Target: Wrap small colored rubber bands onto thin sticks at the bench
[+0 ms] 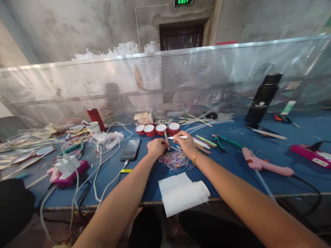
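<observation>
My left hand (157, 148) is closed on a flat craft stick (166, 137) that stands nearly upright. In my right hand (186, 142) is a white pen (182, 137), its tip pointing left, close to the stick. I cannot tell whether the tip touches it. Below both hands lies a heap of small coloured rubber bands (175, 161). Several red round tubs with white tops (160, 129) stand in a row just behind my hands. To the right of the right hand lie several coloured sticks (205, 141). A folded white cloth or paper (182, 193) hangs over the table's front edge.
Right of my hands are green-handled pliers (227, 141) and a pink glue gun (266, 163). A black flask (263, 98) stands farther back. On the left are a phone (130, 149), a purple power strip (72, 175) with loose white cables, and a red bottle (96, 119). A perforated metal screen (155, 82) borders the back.
</observation>
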A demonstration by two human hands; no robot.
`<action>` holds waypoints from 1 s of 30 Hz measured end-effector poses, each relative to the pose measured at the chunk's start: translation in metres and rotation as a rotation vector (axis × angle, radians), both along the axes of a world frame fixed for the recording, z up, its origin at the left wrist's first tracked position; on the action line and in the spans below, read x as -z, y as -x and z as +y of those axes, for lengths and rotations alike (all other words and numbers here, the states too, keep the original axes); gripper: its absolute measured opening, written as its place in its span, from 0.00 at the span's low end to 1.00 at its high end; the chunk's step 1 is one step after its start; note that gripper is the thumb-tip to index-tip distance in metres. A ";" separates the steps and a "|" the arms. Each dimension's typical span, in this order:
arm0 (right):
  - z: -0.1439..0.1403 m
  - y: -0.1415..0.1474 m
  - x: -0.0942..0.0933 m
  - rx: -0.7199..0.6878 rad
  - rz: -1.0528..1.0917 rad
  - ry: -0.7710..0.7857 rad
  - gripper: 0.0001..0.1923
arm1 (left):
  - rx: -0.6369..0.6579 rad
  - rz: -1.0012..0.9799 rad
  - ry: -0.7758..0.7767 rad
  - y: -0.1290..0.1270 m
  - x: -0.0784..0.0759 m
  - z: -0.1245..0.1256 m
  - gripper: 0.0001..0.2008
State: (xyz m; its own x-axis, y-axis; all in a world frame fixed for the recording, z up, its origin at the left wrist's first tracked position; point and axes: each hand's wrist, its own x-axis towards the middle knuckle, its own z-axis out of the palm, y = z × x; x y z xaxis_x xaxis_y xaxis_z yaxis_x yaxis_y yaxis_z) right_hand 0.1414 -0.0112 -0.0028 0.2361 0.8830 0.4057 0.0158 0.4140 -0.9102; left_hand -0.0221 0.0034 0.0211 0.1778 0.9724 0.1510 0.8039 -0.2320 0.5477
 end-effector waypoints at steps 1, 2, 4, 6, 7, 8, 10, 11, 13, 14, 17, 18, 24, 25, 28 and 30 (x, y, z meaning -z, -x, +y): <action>0.000 0.001 0.000 -0.011 -0.010 -0.008 0.08 | 0.001 -0.003 -0.001 0.000 0.000 0.000 0.09; 0.000 0.001 0.000 -0.021 -0.021 -0.014 0.09 | 0.003 -0.008 -0.001 0.000 0.000 0.000 0.09; 0.001 0.001 0.000 -0.023 -0.031 -0.014 0.09 | 0.005 -0.016 0.000 0.000 0.001 0.000 0.09; 0.001 0.000 0.000 0.001 -0.026 -0.001 0.09 | 0.003 -0.016 0.000 0.000 0.002 0.001 0.09; 0.001 -0.001 0.000 0.015 -0.019 0.006 0.10 | 0.002 -0.015 -0.001 0.000 0.002 0.002 0.09; 0.001 -0.001 0.000 0.025 -0.011 0.011 0.10 | 0.001 -0.015 -0.001 0.000 0.003 0.002 0.09; 0.000 -0.002 -0.001 0.025 -0.003 0.012 0.10 | 0.007 -0.018 0.000 0.001 0.003 0.003 0.08; 0.000 -0.001 -0.001 0.014 -0.004 0.009 0.10 | 0.008 -0.020 0.002 0.001 0.003 0.004 0.08; 0.000 0.000 -0.001 -0.015 -0.016 -0.002 0.10 | 0.005 -0.021 0.005 0.001 0.003 0.004 0.08; 0.001 0.000 -0.001 -0.025 -0.026 -0.005 0.10 | 0.003 -0.021 0.007 0.001 0.003 0.003 0.08; 0.002 0.000 0.000 -0.001 -0.024 0.006 0.10 | 0.000 -0.027 0.007 0.001 0.003 0.002 0.08; 0.002 0.000 0.001 0.018 -0.014 0.015 0.10 | 0.001 -0.030 0.005 0.001 0.003 0.002 0.08; 0.001 0.000 -0.001 0.000 0.007 0.013 0.09 | 0.012 -0.039 -0.007 0.001 0.004 0.003 0.08; 0.000 0.000 -0.001 -0.009 -0.001 0.012 0.09 | 0.014 -0.038 -0.005 0.001 0.004 0.003 0.08; 0.000 0.000 -0.002 0.008 -0.012 0.022 0.09 | 0.011 -0.031 -0.002 0.001 0.004 0.003 0.08; 0.000 -0.001 -0.001 0.033 0.001 0.029 0.09 | 0.004 -0.030 -0.003 0.001 0.003 0.002 0.08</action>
State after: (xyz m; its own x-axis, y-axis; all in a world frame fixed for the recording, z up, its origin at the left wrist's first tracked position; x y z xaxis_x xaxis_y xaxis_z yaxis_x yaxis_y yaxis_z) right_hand 0.1421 -0.0110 -0.0013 0.2660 0.8861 0.3795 0.0281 0.3864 -0.9219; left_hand -0.0230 0.0057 0.0184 0.1768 0.9712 0.1597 0.7859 -0.2370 0.5711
